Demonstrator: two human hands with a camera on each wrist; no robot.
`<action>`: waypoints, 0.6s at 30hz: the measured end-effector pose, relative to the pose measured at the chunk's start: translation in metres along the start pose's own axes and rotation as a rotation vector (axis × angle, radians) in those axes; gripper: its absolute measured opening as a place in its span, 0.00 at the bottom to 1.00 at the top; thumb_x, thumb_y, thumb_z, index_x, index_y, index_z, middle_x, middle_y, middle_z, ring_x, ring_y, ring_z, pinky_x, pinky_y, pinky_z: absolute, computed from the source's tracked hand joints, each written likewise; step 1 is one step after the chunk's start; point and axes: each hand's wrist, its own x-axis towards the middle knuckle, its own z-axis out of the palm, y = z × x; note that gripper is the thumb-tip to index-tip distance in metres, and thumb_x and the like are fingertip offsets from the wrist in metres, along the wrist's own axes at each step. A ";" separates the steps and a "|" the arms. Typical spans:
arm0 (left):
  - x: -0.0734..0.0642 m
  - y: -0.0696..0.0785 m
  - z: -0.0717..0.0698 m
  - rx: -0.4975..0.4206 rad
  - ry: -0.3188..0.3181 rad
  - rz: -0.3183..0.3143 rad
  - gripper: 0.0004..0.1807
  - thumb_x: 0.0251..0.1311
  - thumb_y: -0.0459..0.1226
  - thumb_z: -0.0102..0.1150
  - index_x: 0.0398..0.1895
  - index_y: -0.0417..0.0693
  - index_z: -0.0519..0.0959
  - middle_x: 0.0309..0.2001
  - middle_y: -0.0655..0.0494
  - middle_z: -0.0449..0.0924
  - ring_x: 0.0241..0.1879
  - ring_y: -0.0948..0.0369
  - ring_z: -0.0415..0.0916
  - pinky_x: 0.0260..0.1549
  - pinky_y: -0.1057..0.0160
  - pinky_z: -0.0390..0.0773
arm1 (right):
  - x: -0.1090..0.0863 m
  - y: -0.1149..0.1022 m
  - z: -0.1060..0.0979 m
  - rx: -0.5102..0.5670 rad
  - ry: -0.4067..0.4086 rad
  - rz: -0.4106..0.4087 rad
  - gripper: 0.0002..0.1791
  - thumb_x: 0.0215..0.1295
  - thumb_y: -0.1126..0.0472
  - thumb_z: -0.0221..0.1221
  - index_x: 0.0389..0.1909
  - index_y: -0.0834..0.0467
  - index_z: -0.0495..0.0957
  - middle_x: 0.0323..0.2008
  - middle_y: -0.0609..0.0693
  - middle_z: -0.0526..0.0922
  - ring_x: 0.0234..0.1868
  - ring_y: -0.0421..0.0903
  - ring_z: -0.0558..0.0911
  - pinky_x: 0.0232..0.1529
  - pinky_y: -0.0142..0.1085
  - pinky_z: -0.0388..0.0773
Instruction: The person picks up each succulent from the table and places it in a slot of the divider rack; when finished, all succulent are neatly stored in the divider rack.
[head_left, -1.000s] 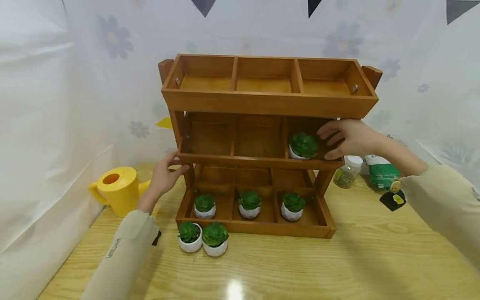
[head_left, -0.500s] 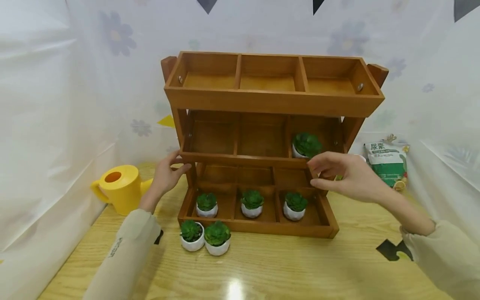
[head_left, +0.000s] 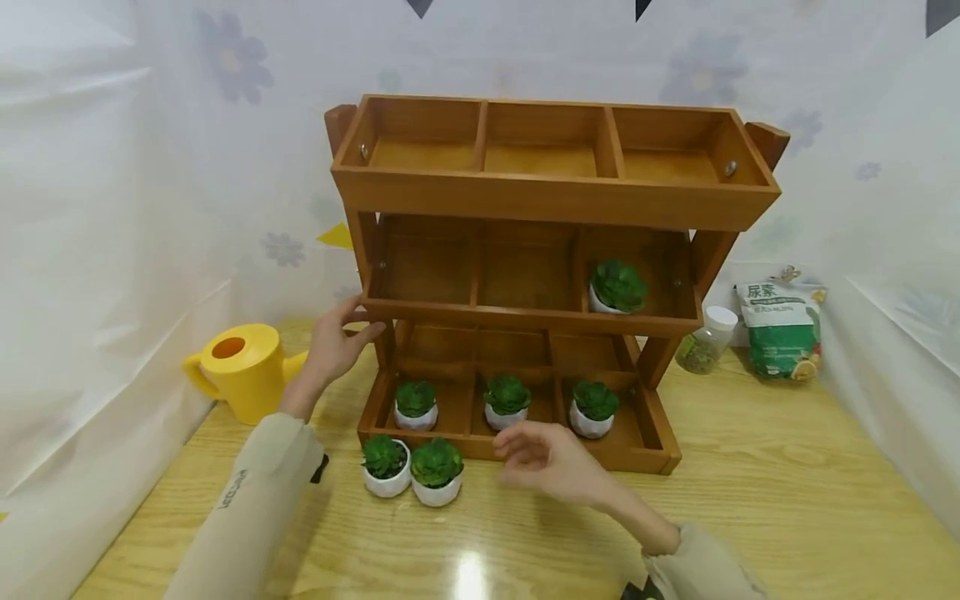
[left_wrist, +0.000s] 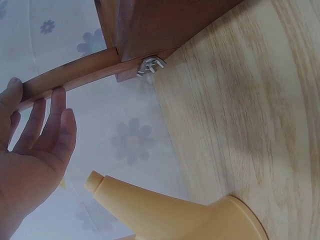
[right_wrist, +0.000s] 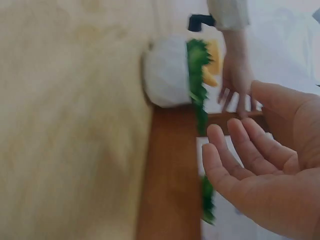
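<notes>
A three-tier wooden plant stand (head_left: 480, 196) stands on the table. My left hand (head_left: 333, 343) holds its left upright (left_wrist: 75, 72), thumb on one side and fingers on the other. My right hand (head_left: 555, 462), empty with fingers loosely bent, hovers before the bottom tier. Left of it on the table are two small potted succulents, one (head_left: 386, 467) beside the other (head_left: 437, 472). One succulent (head_left: 617, 287) sits in the middle tier's right compartment. The bottom tier bears a succulent at left (head_left: 416, 406), centre (head_left: 506, 400) and right (head_left: 592, 408).
A yellow watering can (head_left: 247, 371) stands left of the stand, its spout (left_wrist: 145, 202) close below my left hand in the left wrist view. To the right are a lidded jar (head_left: 705, 342) and a green and white bag (head_left: 782, 329). A patterned curtain (head_left: 247, 200) hangs behind.
My right hand has left the succulent in the middle tier's right compartment and come down and left, in front of the bottom tier. My left hand stays on the upright.
</notes>
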 end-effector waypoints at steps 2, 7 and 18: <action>0.001 0.001 0.000 0.003 -0.008 -0.006 0.32 0.67 0.38 0.56 0.72 0.38 0.59 0.63 0.35 0.67 0.58 0.42 0.70 0.49 0.44 0.77 | 0.005 0.007 0.014 0.004 0.022 0.024 0.21 0.59 0.64 0.66 0.51 0.67 0.76 0.46 0.64 0.80 0.40 0.46 0.83 0.42 0.35 0.82; 0.000 0.001 -0.003 0.019 0.005 -0.008 0.32 0.68 0.37 0.55 0.72 0.38 0.58 0.62 0.34 0.67 0.57 0.41 0.71 0.48 0.43 0.77 | 0.020 0.015 0.040 0.049 0.067 0.053 0.21 0.58 0.64 0.67 0.51 0.67 0.77 0.45 0.60 0.81 0.39 0.49 0.84 0.39 0.33 0.82; -0.001 -0.001 0.002 0.006 -0.005 -0.002 0.32 0.68 0.38 0.55 0.72 0.38 0.59 0.62 0.34 0.67 0.57 0.41 0.71 0.48 0.44 0.77 | 0.031 0.016 0.080 -0.240 0.206 0.128 0.37 0.43 0.55 0.77 0.54 0.63 0.74 0.45 0.52 0.80 0.39 0.47 0.79 0.37 0.35 0.78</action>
